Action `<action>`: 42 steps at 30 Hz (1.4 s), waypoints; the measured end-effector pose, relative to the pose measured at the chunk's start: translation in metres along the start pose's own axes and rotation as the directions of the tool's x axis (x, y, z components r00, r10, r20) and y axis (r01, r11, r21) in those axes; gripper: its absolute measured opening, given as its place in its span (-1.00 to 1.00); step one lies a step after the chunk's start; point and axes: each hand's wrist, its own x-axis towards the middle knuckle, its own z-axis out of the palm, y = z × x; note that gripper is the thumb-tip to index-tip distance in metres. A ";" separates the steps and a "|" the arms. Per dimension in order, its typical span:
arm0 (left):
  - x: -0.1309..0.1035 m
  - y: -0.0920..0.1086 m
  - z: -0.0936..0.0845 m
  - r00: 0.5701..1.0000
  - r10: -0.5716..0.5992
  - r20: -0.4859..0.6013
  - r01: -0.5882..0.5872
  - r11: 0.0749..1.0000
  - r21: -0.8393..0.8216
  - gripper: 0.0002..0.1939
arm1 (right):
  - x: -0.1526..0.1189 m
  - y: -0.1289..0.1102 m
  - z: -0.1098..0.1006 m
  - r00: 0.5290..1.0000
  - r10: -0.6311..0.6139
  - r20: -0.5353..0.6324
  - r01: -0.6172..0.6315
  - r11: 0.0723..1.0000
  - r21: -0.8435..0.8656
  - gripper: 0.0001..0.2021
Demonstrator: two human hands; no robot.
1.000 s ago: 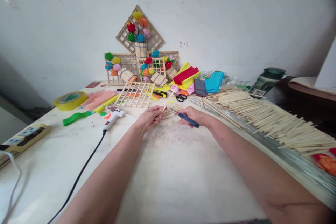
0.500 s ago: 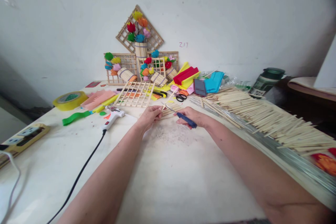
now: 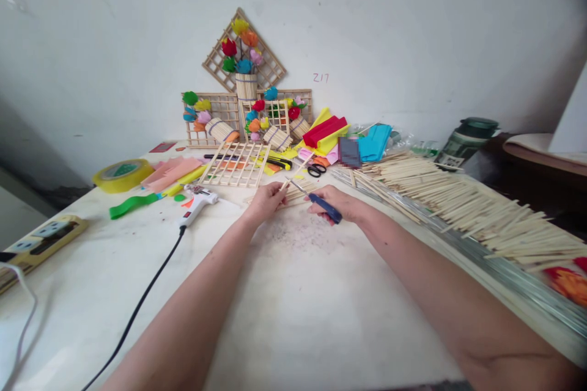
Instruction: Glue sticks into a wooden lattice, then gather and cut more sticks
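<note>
My right hand is closed around the handle of a blue-handled tool with a slim metal end. That end points up and left toward my left hand. A thin wooden stick is pinched in my left fingers, close to the metal tip; whether the two touch I cannot tell. Under and between the hands lies a small group of thin wooden sticks, partly hidden by the fingers. Just beyond it are black scissors and a wooden lattice.
Left: a white glue gun with black cord, yellow tape roll, green strip, power strip. Right: a long row of wooden sticks and a dark-lidded bottle. Lattices with paper flowers lean on the wall.
The tool's handle has shifted slightly left and its metal end sits a little differently by the left fingers. My left hand has moved and turned slightly.
</note>
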 end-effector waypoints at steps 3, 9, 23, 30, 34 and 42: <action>0.001 -0.001 -0.003 0.998 -0.029 -0.062 0.029 1.000 0.009 -0.73 | 0.001 0.001 -0.002 0.999 0.045 -0.029 -0.043 0.997 0.063 -0.70; 0.005 -0.005 -0.013 0.977 -0.176 -0.119 0.137 0.949 -0.283 -0.72 | 0.002 0.005 -0.012 0.998 0.050 0.031 -0.054 0.991 0.119 -0.66; 0.012 0.013 -0.036 0.932 -0.110 -0.346 -0.073 0.876 -0.476 -0.71 | -0.010 -0.005 -0.022 0.958 -0.006 0.286 0.012 1.000 -0.019 -0.59; 0.012 0.023 -0.037 0.947 -0.074 -0.313 -0.081 0.886 -0.456 -0.70 | -0.011 -0.009 -0.017 0.929 -0.005 0.370 0.094 0.970 -0.223 -0.53; 0.009 0.033 -0.031 0.964 -0.022 -0.266 -0.086 0.919 -0.386 -0.68 | -0.016 -0.018 -0.013 0.925 -0.048 0.376 0.195 0.911 -0.363 -0.58; 0.007 0.046 -0.033 0.956 0.130 -0.264 -0.215 0.920 -0.328 -0.71 | -0.025 -0.028 -0.007 0.929 -0.188 0.319 0.337 0.786 -0.519 -0.87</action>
